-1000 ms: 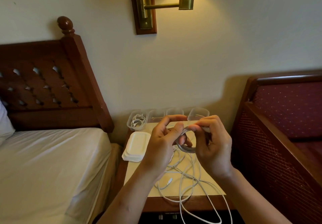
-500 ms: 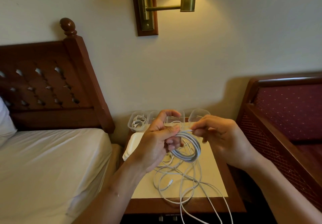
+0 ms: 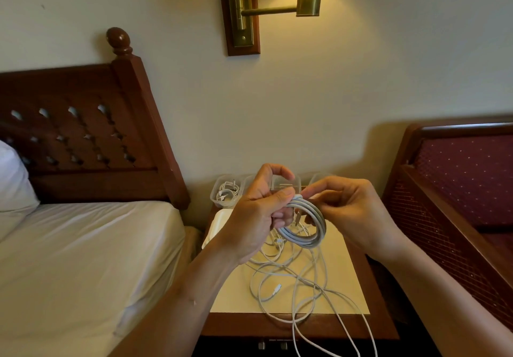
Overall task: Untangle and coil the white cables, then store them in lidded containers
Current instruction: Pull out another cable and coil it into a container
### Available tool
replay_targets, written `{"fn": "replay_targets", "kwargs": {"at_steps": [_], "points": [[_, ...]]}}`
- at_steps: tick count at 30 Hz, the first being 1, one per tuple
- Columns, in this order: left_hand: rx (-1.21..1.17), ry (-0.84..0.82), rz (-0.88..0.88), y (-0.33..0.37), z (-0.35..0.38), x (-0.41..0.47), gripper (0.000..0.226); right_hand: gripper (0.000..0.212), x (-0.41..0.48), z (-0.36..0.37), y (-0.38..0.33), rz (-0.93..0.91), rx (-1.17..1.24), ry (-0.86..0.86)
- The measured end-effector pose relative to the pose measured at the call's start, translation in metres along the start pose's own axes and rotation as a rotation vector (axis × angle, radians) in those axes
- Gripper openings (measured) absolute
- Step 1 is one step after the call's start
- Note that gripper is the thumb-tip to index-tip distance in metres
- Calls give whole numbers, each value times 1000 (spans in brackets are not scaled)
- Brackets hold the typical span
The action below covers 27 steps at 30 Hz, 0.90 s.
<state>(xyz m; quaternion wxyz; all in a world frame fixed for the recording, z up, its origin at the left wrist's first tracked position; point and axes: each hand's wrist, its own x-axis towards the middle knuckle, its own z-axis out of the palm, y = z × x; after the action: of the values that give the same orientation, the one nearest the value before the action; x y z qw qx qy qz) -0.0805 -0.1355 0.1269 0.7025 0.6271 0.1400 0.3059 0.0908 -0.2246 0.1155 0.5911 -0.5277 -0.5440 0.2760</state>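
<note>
two hands work above the nightstand (image 3: 348,281). the left hand (image 3: 254,218) grips one coiled cable (image 3: 309,234), thumb pressed over the top and fingers curled through the loop. the right hand (image 3: 351,212) pinches the coil's upper right side with curled fingertips. below lies one tangle of loose cables (image 3: 280,279); i cannot count its strands. four clear containers (image 3: 216,197) line the back edge, partly hidden by the hands, the leftmost holding a cable. one stack of white lids (image 3: 219,222) sits at the left edge.

since half a second ago the right hand has closed in on the coil; the left grip is unchanged.

two strands spill over the front edge. the stand sits tight between the bed (image 3: 83,259) and the armchair (image 3: 458,190), with bare top on its right side.
</note>
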Motion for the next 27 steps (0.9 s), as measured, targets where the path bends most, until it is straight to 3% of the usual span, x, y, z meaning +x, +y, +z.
{"fn": "replay_targets", "kwargs": {"at_steps": [7,11,15,17,22,27], "points": [[253,55,71,3,-1,5,14,30,-1,-1,-9,273,333,-8],[215,100,55,1,-2,9,14,33,-12,4,-14,191,155,-120],[199,125,31,-4,2,11,13,44,-20,19,-5,67,-109,72],[188,123,12,-6,5,10,13,40,-22,22,-1,5,-125,154],[159,104,-4,-9,3,8,21,36,-24,20,1,-135,-289,172],[189,45,24,-7,2,7,20,36,-23,19,0,-167,-203,220]]}}
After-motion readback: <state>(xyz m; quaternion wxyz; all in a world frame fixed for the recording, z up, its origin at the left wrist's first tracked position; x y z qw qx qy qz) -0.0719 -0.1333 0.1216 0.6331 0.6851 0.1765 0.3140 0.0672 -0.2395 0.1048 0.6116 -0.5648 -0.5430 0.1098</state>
